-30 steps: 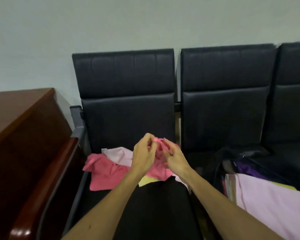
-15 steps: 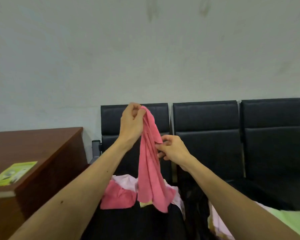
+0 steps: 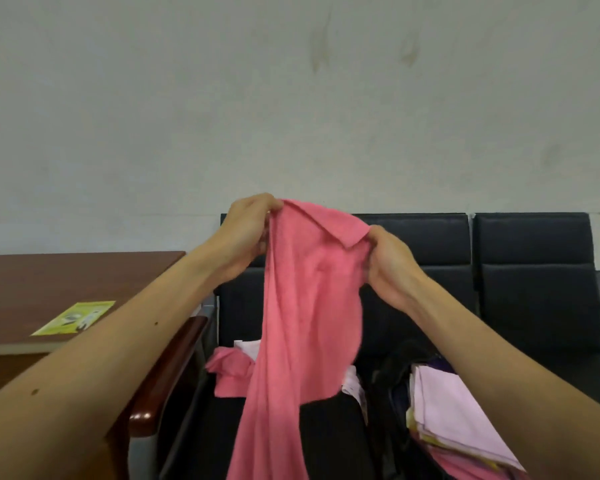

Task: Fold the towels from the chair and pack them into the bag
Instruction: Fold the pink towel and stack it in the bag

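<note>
Two hands raised in front of the chair [image 3: 240, 317], a pink towel [image 3: 305, 306] spread between them. Left hand [image 3: 250, 233] at the top left corner of the chair's backrest, fingers [image 3: 272, 203] curled and pinching one upper corner of the towel. Right hand [image 3: 388, 261] at the backrest's right edge and a little lower, back of the hand toward the camera, fingers closed on the towel's other upper edge, where a small flap folds over beside the thumb. Towel hanging loose and creased from both grips, clear of the seat, covering the middle of the chair's back and passing out of view at the bottom. On the chair's seat, behind the hanging cloth, loose towels [image 3: 229, 375] in a crumpled heap: bright pink with a paler piece above. Just right of the chair, on the next seat, a black bag [image 3: 388, 372] lying open with folded towels [image 3: 458, 410] stacked in it, pale lilac on top, yellow and pink edges below. Further right of the chair, two more black seats [image 3: 534, 271] in the same row. Left of the chair, a brown wooden worktop [image 3: 66, 275] bearing a yellow-green leaflet [image 3: 75, 317]. Behind the chair, a plain pale wall [image 3: 291, 98] with a few faint marks.
</note>
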